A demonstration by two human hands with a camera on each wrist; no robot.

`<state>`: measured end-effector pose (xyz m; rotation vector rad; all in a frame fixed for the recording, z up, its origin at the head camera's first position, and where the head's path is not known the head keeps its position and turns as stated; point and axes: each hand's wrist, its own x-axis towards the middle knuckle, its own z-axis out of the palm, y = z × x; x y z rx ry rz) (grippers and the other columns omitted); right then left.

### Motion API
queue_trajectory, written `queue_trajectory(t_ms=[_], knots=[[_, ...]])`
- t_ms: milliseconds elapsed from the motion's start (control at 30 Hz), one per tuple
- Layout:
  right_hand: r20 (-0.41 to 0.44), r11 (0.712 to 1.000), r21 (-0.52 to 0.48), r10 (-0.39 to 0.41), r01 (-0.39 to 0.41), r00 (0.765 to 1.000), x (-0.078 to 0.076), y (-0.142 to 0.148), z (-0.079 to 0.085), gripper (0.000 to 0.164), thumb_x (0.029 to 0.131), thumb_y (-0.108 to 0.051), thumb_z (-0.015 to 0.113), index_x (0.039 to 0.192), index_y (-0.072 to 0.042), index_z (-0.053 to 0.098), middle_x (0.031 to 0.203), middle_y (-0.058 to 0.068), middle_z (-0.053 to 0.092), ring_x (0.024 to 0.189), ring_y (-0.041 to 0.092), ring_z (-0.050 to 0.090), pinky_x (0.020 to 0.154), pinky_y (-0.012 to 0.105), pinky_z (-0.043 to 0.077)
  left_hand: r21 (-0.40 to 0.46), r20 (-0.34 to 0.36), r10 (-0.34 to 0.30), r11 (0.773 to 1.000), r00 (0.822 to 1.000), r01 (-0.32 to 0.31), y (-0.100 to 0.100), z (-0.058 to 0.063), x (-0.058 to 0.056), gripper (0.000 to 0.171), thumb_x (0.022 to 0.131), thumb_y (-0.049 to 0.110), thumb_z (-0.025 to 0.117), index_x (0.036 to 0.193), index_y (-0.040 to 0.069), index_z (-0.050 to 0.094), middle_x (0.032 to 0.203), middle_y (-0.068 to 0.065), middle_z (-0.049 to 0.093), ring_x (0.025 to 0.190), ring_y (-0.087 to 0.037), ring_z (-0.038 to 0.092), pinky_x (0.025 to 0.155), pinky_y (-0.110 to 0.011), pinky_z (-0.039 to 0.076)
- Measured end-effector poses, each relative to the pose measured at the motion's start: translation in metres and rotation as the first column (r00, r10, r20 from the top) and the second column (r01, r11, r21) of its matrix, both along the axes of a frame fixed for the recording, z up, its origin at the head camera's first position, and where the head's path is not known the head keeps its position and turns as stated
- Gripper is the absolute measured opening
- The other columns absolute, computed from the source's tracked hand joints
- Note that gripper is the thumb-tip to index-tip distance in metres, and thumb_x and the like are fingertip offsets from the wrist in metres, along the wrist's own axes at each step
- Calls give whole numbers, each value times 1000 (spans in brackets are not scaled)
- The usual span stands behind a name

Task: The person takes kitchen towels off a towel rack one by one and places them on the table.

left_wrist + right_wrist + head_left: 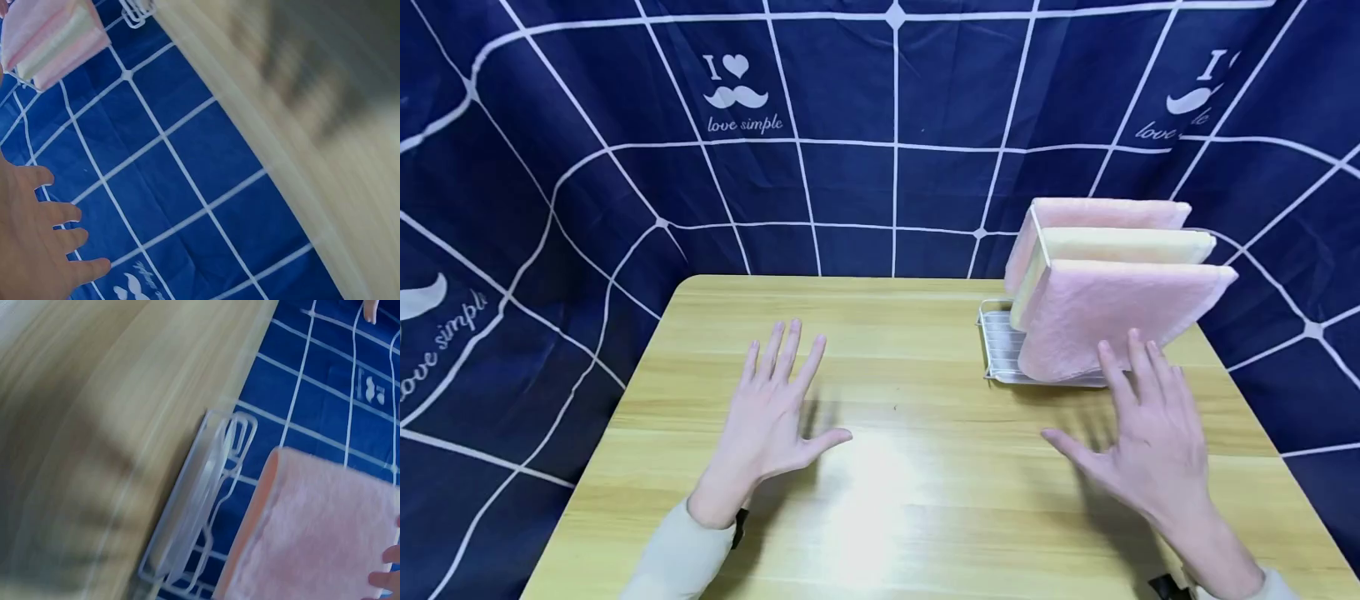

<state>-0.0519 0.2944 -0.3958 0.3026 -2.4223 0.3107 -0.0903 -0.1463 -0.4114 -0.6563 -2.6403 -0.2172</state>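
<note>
Both hands hover over the wooden table with fingers spread and nothing in them. My left hand point(767, 421) is over the left half of the table. On the right, my right hand point(1157, 442) is nearest the hanging cloths, its fingertips overlapping the lower edge of the front pink cloth point(1120, 312) in the head view. Behind that cloth hang a pale yellow cloth point(1131, 244) and another pink cloth point(1105, 213). All three drape over a white wire rack point(1000, 342) with a tray at its base. The right wrist view shows the rack's wire side point(212, 506) beside the pink cloth point(325, 531).
The wooden table point(895, 333) has rounded far corners, and bright glare lies on its near middle. A dark blue curtain point(842, 92) with white grid lines surrounds the back and sides. The rack stands near the table's far right edge.
</note>
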Motion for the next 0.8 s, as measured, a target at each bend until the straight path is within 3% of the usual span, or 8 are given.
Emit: queue_trajectory(t_ms=[167, 267, 333, 433, 567, 667, 800], knots=[[-181, 994, -106, -22, 3, 983, 0, 16, 3, 113, 78, -97, 51, 148, -8, 60, 154, 21, 57, 141, 46, 55, 128, 31, 33, 22, -25, -52, 998, 998, 53, 18, 8, -4, 114, 89, 95, 15, 167, 14, 29, 172, -22, 28, 161, -43, 28, 126, -65, 28], [-247, 982, -190, -42, -6, 968, -1, 23, 5, 108, 79, -93, 56, 143, -7, 64, 148, 21, 63, 135, 48, 59, 125, 21, 33, 27, -80, -97, 995, 992, 99, 31, 12, -7, 111, 92, 93, 17, 166, 12, 32, 170, -23, 34, 158, -43, 34, 125, -63, 32], [-273, 966, -256, -42, -30, 961, -1, 27, 8, 105, 80, -90, 61, 140, -5, 66, 144, 23, 65, 134, 47, 61, 123, 17, 34, 26, -138, -138, 989, 981, 142, 41, 16, -10, 107, 94, 90, 21, 164, 10, 37, 167, -23, 39, 156, -42, 38, 124, -62, 35], [-307, 928, -362, -36, -82, 951, -2, 33, 12, 94, 82, -79, 70, 133, 0, 70, 138, 26, 68, 136, 28, 64, 119, 15, 37, 34, -237, -208, 974, 949, 222, 57, 23, -14, 100, 94, 84, 39, 159, 8, 45, 162, -22, 48, 152, -39, 46, 123, -57, 40], [-336, 854, -498, -31, -149, 941, -2, 39, 18, 69, 86, -51, 81, 126, 5, 73, 132, 19, 74, 123, -6, 64, 107, 9, 44, 31, -341, -276, 952, 899, 304, 80, 34, -21, 92, 88, 75, 60, 150, 7, 57, 150, -19, 62, 141, -36, 59, 118, -52, 47], [-332, 780, -596, -23, -191, 943, -2, 43, 21, 50, 85, -23, 82, 122, 10, 73, 125, 5, 78, 109, -10, 68, 98, 6, 48, 18, -372, -311, 940, 875, 341, 96, 43, -25, 87, 86, 71, 66, 145, 7, 61, 143, -16, 67, 134, -35, 64, 115, -48, 50], [-312, 653, -721, -8, -231, 950, -6, 56, 16, 38, 85, 2, 74, 119, 17, 70, 116, -5, 80, 99, -4, 74, 91, 8, 53, 10, -379, -359, 920, 853, 392, 117, 57, -31, 84, 87, 68, 69, 145, 8, 61, 140, -14, 70, 132, -32, 66, 116, -43, 50]])
